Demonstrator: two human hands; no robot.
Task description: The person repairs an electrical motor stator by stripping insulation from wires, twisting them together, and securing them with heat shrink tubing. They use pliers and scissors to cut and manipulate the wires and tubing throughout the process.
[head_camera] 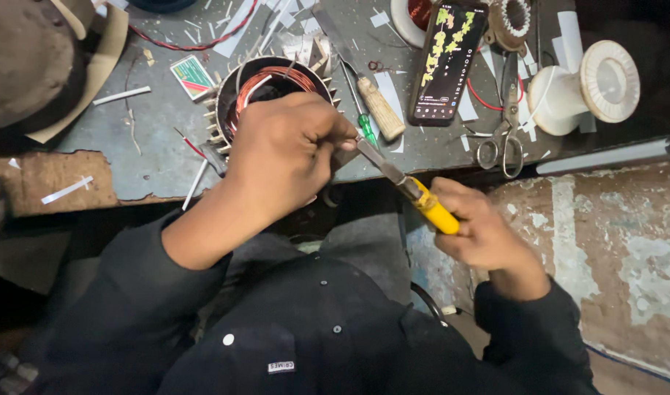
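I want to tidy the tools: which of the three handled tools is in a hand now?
The yellow-handled tool, gripped by the right hand. The green-handled screwdriver and the wooden-handled tool lie loose on the bench.

A lit phone screen, dark with yellow-green shapes, lies far right on the surface; a small green-red-white packet lies far left.

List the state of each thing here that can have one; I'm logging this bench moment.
Left hand: closed, resting on the stator.
Right hand: gripping the yellow-handled tool.
Yellow-handled tool: held, tip at the left hand.
Stator: partly wound with copper wire.
Phone: screen lit.
Scissors: lying closed.
White spool: empty, on its side.
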